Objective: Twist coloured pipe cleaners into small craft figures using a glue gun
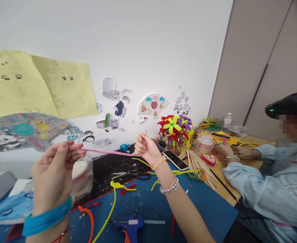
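Observation:
A pink pipe cleaner (105,152) stretches nearly level between my two hands, above the table. My left hand (55,165), with a blue band at the wrist, pinches its left end. The other end is closed in the fingers of my right hand (146,148), and a short pink tip pokes up above them. Under the hands lie black scissors (131,173) and a yellow pipe cleaner (112,199) with a knotted bend. A blue glue gun (130,224) with a clear stick rests near the front edge.
Pipe-cleaner flowers (173,126) stand in a jar at the back, beside a phone (175,160) and wooden sticks (201,168). A wrapped tub (81,175) and a blue tissue pack (13,207) are at left. On the right, another person's hands (225,150) work at the table.

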`<state>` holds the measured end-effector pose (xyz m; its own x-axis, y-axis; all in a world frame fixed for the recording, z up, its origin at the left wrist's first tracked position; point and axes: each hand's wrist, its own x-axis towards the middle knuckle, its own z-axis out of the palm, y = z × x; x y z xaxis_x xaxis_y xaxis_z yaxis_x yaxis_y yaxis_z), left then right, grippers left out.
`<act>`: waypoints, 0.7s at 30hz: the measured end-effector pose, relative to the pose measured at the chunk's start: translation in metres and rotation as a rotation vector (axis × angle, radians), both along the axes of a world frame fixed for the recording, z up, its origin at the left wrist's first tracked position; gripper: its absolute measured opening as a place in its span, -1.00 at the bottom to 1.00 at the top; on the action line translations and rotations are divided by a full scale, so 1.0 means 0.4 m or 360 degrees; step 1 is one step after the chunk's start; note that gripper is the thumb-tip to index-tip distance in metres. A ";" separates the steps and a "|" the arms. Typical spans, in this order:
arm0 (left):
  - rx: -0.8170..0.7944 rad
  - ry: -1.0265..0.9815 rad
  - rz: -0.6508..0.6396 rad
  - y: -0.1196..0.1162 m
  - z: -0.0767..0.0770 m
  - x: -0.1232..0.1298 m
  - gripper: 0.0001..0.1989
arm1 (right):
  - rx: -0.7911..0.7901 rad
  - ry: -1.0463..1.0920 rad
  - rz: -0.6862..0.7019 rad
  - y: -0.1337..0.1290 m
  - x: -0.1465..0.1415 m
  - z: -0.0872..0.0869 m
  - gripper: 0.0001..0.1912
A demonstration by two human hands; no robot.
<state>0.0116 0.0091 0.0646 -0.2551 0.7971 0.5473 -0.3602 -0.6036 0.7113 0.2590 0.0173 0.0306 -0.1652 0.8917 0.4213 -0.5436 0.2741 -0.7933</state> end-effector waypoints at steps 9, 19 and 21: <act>0.0004 0.0346 -0.0258 -0.062 0.030 -0.038 -0.83 | 0.0122 -0.0749 -0.0491 0.046 -0.021 -0.060 -0.69; -0.0178 0.0548 -0.0519 -0.036 0.010 -0.010 -0.70 | 0.0712 -0.1318 -0.0512 -0.106 -0.152 0.020 -0.67; -0.0186 0.0645 -0.0557 -0.046 0.008 0.002 -0.71 | 0.0607 -0.1071 -0.0254 -0.145 -0.170 0.043 -0.55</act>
<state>0.0123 -0.0093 0.0679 0.2493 0.8578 0.4494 -0.2088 -0.4056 0.8899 0.1911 -0.0405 0.0477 -0.3753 0.7404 0.5576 0.0889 0.6276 -0.7735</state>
